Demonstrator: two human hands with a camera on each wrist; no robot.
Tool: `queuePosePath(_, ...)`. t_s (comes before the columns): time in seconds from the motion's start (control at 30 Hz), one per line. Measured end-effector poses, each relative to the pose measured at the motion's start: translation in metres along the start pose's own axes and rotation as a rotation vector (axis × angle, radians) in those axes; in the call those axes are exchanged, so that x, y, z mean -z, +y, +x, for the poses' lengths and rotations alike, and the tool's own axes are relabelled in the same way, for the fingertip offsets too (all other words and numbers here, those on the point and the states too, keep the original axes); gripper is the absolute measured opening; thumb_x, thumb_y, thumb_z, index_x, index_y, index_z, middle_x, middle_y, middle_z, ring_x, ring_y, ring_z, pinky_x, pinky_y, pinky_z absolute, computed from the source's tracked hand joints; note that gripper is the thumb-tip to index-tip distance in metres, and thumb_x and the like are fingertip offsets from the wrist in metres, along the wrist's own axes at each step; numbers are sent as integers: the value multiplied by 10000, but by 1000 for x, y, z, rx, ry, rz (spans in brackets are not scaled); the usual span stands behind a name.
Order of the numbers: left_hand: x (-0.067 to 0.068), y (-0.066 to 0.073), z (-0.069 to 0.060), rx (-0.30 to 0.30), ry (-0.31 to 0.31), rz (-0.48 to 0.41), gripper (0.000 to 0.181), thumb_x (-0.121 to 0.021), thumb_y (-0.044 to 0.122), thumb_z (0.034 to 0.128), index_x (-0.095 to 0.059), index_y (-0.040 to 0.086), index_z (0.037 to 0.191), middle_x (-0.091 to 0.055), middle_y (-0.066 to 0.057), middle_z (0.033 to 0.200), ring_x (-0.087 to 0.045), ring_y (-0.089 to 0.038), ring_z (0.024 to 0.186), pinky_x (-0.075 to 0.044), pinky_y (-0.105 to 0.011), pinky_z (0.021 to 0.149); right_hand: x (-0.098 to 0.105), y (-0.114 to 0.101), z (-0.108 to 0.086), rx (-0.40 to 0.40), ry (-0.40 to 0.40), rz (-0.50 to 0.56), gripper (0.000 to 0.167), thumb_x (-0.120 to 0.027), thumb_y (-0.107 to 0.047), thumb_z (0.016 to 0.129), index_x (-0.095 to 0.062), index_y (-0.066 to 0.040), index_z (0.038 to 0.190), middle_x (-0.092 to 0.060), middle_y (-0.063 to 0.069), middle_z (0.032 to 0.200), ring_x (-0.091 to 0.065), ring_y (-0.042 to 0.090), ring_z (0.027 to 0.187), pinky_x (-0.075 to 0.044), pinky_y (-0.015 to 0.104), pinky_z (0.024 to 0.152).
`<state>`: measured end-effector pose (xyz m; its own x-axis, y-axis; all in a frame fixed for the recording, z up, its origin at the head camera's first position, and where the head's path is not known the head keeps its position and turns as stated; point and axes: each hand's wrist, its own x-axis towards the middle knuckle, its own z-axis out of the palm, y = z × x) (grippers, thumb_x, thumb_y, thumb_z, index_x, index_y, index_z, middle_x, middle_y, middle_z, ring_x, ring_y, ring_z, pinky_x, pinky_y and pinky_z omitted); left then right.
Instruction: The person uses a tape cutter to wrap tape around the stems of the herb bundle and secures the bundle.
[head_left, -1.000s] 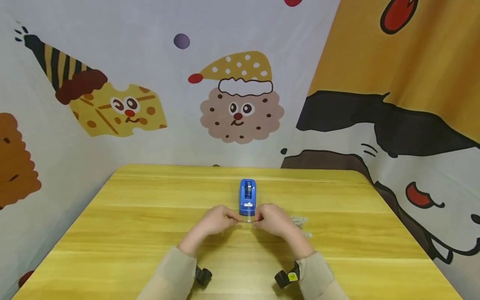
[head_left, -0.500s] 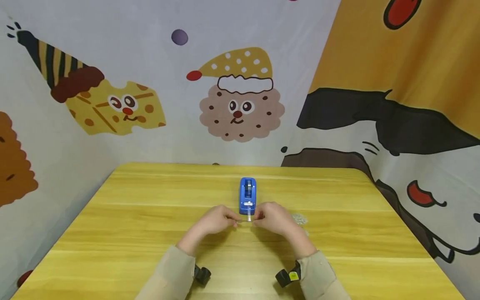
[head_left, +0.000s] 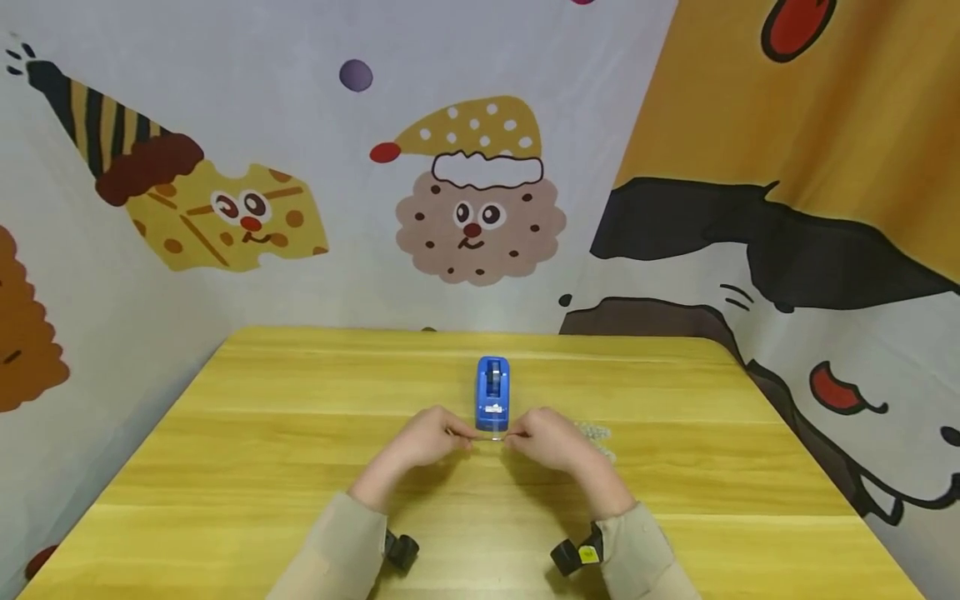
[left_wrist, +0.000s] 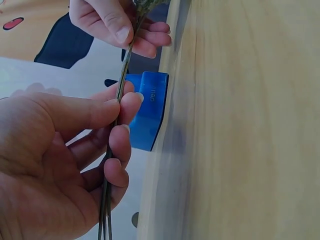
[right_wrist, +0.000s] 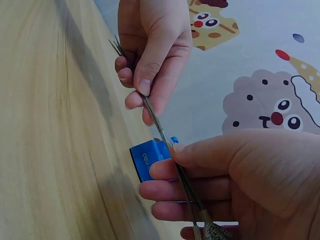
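Between its thumb and fingers, my left hand holds the lower part of a bundle of thin dried flower stems. My right hand pinches the same bundle nearer its flower heads. Small pale flower heads stick out past the right hand; one greyish-green head shows low in the right wrist view. The stems run level from hand to hand. Just behind them stands a blue tape dispenser. A short strip of clear tape spans from the dispenser's front to the stems.
The wooden table spreads around the hands. A cartoon-printed curtain hangs behind its far edge. Dark wrist cameras sit below both cuffs.
Both hands have drawn the stems slightly closer to the tape dispenser, so less tape shows between them. The hold of each hand looks the same. The head view has shifted a little.
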<state>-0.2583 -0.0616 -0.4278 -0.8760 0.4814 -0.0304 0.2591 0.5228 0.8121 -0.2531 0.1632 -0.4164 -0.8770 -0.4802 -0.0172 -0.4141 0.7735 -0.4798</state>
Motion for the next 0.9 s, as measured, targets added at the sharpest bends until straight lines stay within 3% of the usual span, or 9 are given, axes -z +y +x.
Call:
queuePosePath(0.33,-1,0,-5,24,22,-5,184,-673,40,877,-764,108,1021,-702,-128,1087,-401,-72,445,-363,-182,428,-4,-4,1,15,51,-68,219,-676,-155,899,-698,-124,683,-483,-100,544,-378,61,490,-380,235,469)
queuePosePath(0.6,0,2,-5,81,40,-2,171,-662,99,899,-773,168,1009,-690,-95,1120,-409,-71,416,-348,-182,397,-4,-7,4,-15,83,-87,90,-728,-146,864,-752,-110,784,-650,-62,687,-493,70,543,-462,243,534)
queuePosePath(0.9,-1,1,-4,41,-5,14,220,-590,90,937,-730,75,1106,-697,-42,972,-380,-63,435,-327,-184,400,-7,-8,3,-30,110,-105,66,-751,-160,844,-765,-120,794,-693,-32,739,-525,51,569,-478,233,552)
